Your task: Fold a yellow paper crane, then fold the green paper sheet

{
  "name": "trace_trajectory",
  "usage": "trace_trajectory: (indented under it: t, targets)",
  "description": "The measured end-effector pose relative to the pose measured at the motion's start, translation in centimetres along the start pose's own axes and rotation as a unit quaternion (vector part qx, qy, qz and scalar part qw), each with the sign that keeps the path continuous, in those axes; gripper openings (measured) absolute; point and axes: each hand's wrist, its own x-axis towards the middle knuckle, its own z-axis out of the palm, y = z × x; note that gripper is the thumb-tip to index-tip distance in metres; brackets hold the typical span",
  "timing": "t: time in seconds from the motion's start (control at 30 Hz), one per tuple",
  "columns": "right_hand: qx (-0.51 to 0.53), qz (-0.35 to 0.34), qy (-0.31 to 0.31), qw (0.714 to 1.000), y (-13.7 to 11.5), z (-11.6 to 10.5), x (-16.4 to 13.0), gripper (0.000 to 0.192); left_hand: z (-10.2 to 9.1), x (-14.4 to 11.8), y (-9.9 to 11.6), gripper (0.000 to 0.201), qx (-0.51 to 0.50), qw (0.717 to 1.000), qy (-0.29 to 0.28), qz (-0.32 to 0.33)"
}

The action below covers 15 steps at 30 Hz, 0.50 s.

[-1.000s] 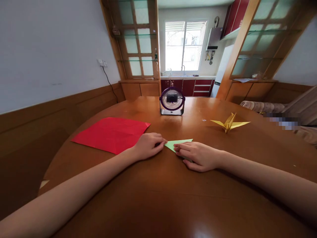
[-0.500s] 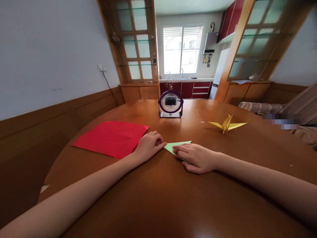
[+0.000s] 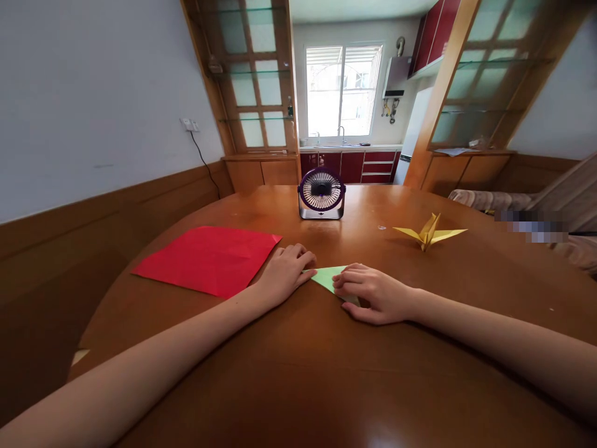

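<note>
A light green sheet of folding paper point(image 3: 325, 279), folded into a triangle, lies on the table between my hands. My left hand point(image 3: 285, 271) is at its left corner, with the thumb on the paper and the other fingers curled above. Over the right part rests my right hand point(image 3: 375, 294), fingertips on the upper face and thumb by the near edge, gripping it. That hand hides much of the triangle's right side. To the left of my left hand lies a flat red sheet of paper point(image 3: 209, 260).
A yellow folded paper crane point(image 3: 430, 235) stands at the right on the round wooden table point(image 3: 298, 386). A small purple fan point(image 3: 321, 191) stands near the far edge. Beyond the table's right edge is a striped, draped seat point(image 3: 489, 200).
My left hand's fingers have shifted right and forward over the green paper's corner. My right hand has moved slightly right, its fingers more bent. The view has tilted a little.
</note>
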Motion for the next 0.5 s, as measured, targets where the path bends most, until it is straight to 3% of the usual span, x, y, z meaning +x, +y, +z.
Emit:
trace_trajectory:
  t: [0.13, 0.27, 0.37, 0.5]
  targets:
    - [0.025, 0.016, -0.012, 0.999, 0.2, -0.1, 0.0, 0.019, 0.7, -0.3, 0.7, 0.031, -0.044, 0.997, 0.012, 0.061]
    - [0.023, 0.015, -0.002, 1.000, 0.2, 0.0, -0.1, 0.021, 1.2, -1.0, 1.4, 0.047, -0.100, 0.989, -0.072, 0.086]
    - [0.012, 0.011, 0.020, 1.000, 0.1, 0.3, -0.2, 0.019, 0.5, -1.5, 2.0, 0.052, -0.130, 0.978, -0.137, 0.090]
    - [-0.002, -0.003, 0.057, 0.998, -0.2, 0.5, -0.2, 0.016, -0.8, -1.7, 2.3, 0.077, -0.134, 0.967, -0.196, 0.087]
